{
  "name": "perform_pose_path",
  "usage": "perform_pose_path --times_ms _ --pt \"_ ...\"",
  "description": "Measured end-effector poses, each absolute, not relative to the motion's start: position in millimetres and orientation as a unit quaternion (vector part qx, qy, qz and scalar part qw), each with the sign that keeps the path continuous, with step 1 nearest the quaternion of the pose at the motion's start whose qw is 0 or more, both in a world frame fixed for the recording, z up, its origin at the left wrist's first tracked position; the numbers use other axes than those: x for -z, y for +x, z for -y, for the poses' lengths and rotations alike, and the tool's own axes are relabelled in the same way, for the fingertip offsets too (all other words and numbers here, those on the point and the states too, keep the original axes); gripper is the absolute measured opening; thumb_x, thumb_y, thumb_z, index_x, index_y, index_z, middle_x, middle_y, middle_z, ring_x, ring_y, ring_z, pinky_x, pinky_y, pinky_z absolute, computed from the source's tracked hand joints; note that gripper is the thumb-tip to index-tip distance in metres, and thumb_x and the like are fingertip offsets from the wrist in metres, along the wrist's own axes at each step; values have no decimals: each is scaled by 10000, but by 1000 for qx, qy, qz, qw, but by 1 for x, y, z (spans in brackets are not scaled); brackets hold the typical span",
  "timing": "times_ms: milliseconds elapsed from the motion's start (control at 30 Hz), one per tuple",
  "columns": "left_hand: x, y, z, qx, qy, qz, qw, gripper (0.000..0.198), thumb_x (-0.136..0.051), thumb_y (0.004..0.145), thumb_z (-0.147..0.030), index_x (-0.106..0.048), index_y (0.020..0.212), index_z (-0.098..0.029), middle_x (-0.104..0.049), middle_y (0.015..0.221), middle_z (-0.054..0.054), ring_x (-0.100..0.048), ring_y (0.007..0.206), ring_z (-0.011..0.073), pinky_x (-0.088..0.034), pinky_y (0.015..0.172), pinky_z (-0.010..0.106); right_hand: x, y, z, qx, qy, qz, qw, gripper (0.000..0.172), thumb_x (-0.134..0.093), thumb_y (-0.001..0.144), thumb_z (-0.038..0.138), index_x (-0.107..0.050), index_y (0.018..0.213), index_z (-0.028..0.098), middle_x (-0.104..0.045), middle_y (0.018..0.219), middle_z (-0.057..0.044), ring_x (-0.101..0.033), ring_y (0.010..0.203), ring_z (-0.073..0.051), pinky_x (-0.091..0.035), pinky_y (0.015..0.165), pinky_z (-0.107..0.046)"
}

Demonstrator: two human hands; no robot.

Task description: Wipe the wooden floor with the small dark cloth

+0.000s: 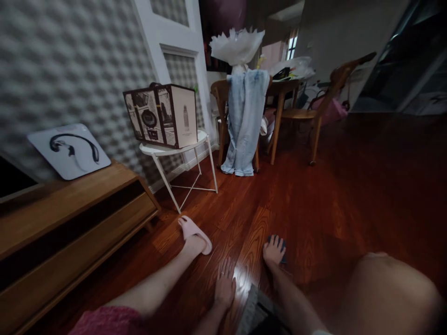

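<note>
My left hand [225, 284] lies palm down on the reddish wooden floor [296, 204], fingers stretched out, a ring on one finger. Farther forward and to the right, my right hand [274, 250] presses on a small dark blue cloth [284, 256] against the floor. Most of that cloth is hidden under the palm and fingers. A pink slipper [195, 233] is on the foot of my outstretched leg, left of both hands. Grey fabric [254, 304] shows between my forearms.
A wooden cabinet [115, 190] with a picture box [75, 151] on it stands left. Ahead are a white side table [159, 150] bearing a patterned case [167, 116], and jeans [246, 116] over a chair. Another wooden chair [316, 116] stands by the dining table [279, 88].
</note>
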State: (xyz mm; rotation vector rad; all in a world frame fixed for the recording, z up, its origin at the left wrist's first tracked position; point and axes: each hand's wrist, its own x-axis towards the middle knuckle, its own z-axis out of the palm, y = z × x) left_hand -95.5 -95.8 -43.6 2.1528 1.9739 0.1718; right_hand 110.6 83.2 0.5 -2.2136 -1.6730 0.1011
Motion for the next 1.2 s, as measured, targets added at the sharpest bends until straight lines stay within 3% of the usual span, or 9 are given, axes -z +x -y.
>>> perform_pose_path --times_ms 100,233,333,467,600,767,1000,1100,1200 --pt "49 -96 88 -74 735 -669 83 556 -601 905 -498 -500 1426 -334 -385 1620 70 -374 1457 314 -341 1190 605 2 107 -73 -23 -773 611 171 607 -265 929 210 -502 1473 84 -462 1549 -182 -288 1489 -308 -259 1174 -549" --pt "42 -99 60 -101 719 -685 58 380 -638 907 -444 -610 1248 -278 -610 1367 79 -602 1177 243 -554 964 495 16 113 -68 7 -754 636 162 606 -266 924 223 -532 1457 111 -474 1543 -177 -317 1481 -311 -282 1165 -555" --pt "39 -99 48 -110 705 -699 43 373 -629 913 -446 -612 1243 -273 -620 1348 78 -608 1162 239 -563 948 488 25 119 -71 18 -741 650 167 611 -253 926 241 -538 1455 127 -490 1532 -174 -332 1475 -313 -291 1157 -565" --pt "46 -84 66 -111 687 -717 43 472 -610 917 -457 -563 1353 -283 -523 1496 90 -532 1312 269 -461 1103 544 24 123 -70 11 -727 668 159 622 -237 932 258 -522 1461 93 -466 1550 -177 -318 1480 -316 -272 1167 -556" --pt "49 -70 92 -106 676 -728 35 660 -459 915 -249 -324 1553 -350 -323 1663 21 -321 1516 260 -276 1248 527 19 127 -66 -5 -710 687 152 620 -252 931 262 -503 1477 108 -452 1563 -165 -292 1494 -310 -253 1174 -553" --pt "46 -71 98 -118 685 -719 -21 746 -396 898 -184 -157 1584 -353 -272 1668 -14 -319 1519 202 -277 1250 477 21 130 -65 -17 -704 693 155 615 -254 934 255 -500 1479 110 -446 1568 -163 -291 1495 -308 -237 1183 -552" --pt "53 -72 93 -121 675 -728 -1 730 -453 883 -236 -248 1572 -356 -334 1654 -10 -371 1490 230 -241 1261 482 25 131 -65 -16 -701 693 170 618 -263 924 264 -509 1474 125 -472 1547 -163 -281 1501 -308 -255 1172 -562" --pt "50 -90 53 -134 664 -735 14 594 -567 900 -407 -453 1481 -359 -457 1591 36 -442 1425 278 -311 1215 568 28 132 -65 6 -702 691 170 615 -257 922 272 -534 1456 142 -490 1537 -141 -295 1494 -297 -268 1173 -541" --pt "44 -124 -14 -147 655 -741 13 555 -603 902 -534 -537 1375 -252 -518 1497 99 -511 1325 280 -426 1122 598 33 134 -66 23 -703 691 168 612 -254 920 293 -560 1434 164 -503 1528 -124 -301 1490 -295 -291 1165 -531"
